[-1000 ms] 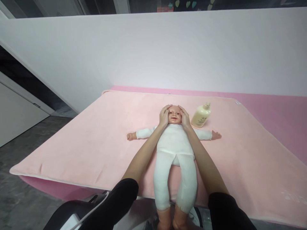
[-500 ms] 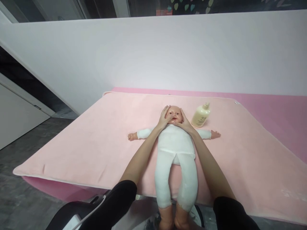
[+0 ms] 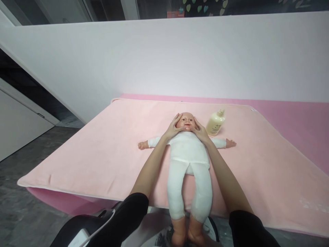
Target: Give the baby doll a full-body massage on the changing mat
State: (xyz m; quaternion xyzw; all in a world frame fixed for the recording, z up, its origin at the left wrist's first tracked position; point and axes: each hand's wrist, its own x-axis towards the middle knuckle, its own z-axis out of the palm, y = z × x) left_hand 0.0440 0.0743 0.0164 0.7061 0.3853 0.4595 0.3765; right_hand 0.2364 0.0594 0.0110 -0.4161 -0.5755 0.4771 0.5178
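A baby doll (image 3: 189, 149) in a white outfit lies on its back, arms spread and bare feet toward me. My left hand (image 3: 172, 130) rests along the left side of its head, fingers stretched out, with the thumb on its chin area. On the other side, my right hand (image 3: 202, 132) lies against the doll's cheek in the same way, fingers extended and thumb near the chin. Both palms are hidden from view. A pale yellow pump bottle (image 3: 215, 124) stands just right of the head, apart from my right hand.
A light pink mat (image 3: 89, 151) covers most of a darker pink table surface (image 3: 295, 123). Behind it rises a white wall (image 3: 180, 58). The doll's lower legs hang past the near edge. Grey floor (image 3: 15, 206) shows at the left.
My thumbs have moved lower on the doll's face, from around the mouth toward the chin, and its mouth now shows more fully. The bottle stays in place.
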